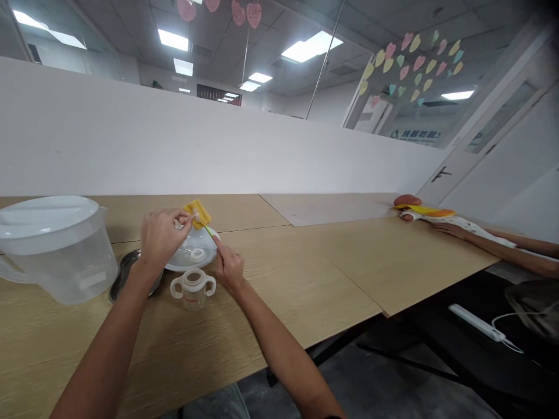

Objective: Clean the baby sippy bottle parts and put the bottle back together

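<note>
- While the right hand (229, 266) pinches a green-handled sponge brush (198, 213) at its stem, the left hand (161, 240) curls around a small clear fitting (195, 216), held against the sponge
- Below the grip, a two-handled baby cup (193, 289) stands

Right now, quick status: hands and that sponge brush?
Left hand pinching small clear part at yellow sponge brush. Right hand on its green stem. Two-handled baby bottle just below, not touching.
</note>
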Action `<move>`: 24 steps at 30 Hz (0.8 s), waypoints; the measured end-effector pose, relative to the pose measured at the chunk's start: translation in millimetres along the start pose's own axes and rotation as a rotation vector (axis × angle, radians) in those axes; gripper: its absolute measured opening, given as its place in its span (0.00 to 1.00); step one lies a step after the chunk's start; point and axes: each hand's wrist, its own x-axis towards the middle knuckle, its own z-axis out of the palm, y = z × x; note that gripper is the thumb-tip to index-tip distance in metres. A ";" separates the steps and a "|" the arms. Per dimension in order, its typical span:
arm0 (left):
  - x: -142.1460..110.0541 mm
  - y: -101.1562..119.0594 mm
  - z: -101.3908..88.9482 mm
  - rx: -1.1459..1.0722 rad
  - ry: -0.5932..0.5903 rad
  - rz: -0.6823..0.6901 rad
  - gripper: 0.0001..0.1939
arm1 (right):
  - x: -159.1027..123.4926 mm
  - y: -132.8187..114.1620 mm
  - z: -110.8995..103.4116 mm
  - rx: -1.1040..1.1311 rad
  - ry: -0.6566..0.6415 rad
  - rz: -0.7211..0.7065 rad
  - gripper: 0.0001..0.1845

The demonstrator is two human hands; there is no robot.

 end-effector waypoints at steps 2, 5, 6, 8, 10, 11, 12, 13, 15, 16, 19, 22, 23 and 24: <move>0.1 -0.9 -0.3 0.009 0.005 -0.024 0.15 | 0.2 -0.2 -0.3 -0.013 -0.006 0.005 0.25; 1.2 -4.8 -4.2 0.037 -0.016 -0.099 0.17 | -0.2 -0.4 -1.1 -0.012 -0.009 -0.003 0.25; 1.9 -7.5 -6.5 0.056 -0.021 -0.129 0.18 | -0.5 -0.6 -1.4 -0.008 -0.009 -0.011 0.25; 4.2 -16.2 -11.6 0.101 -0.031 -0.190 0.20 | -1.0 -1.0 -1.7 0.000 -0.005 -0.027 0.25; 7.3 -30.2 -15.4 0.144 -0.063 -0.234 0.21 | -1.2 -1.4 -1.5 0.008 0.003 -0.025 0.25; 9.0 -39.0 -16.0 0.166 -0.100 -0.246 0.21 | -1.3 -1.5 -1.2 0.011 0.006 -0.014 0.26; 10.5 -48.5 -15.5 0.188 -0.153 -0.252 0.21 | -1.2 -1.5 -0.9 0.014 0.007 0.003 0.26; 11.9 -58.3 -14.0 0.209 -0.224 -0.253 0.20 | -1.1 -1.5 -0.6 0.016 0.008 0.023 0.26; 13.6 -76.6 -8.2 0.241 -0.430 -0.268 0.14 | -1.0 -1.1 -0.1 0.025 0.013 0.057 0.26; 13.7 -83.9 -4.5 0.250 -0.534 -0.286 0.11 | -1.0 -0.9 0.0 0.032 0.016 0.066 0.26; 12.0 -96.2 6.1 0.250 -0.736 -0.353 0.13 | -1.6 -0.5 0.1 0.045 0.007 0.060 0.25; 9.2 -98.6 12.0 0.261 -0.806 -0.354 0.16 | -2.8 -0.3 0.2 0.044 -0.013 0.031 0.25; 8.3 -99.3 12.9 0.265 -0.815 -0.342 0.16 | -3.2 -0.1 0.4 0.043 -0.019 0.024 0.25; 7.5 -100.5 13.4 0.267 -0.815 -0.329 0.17 | -3.7 0.1 0.7 0.043 -0.024 0.019 0.25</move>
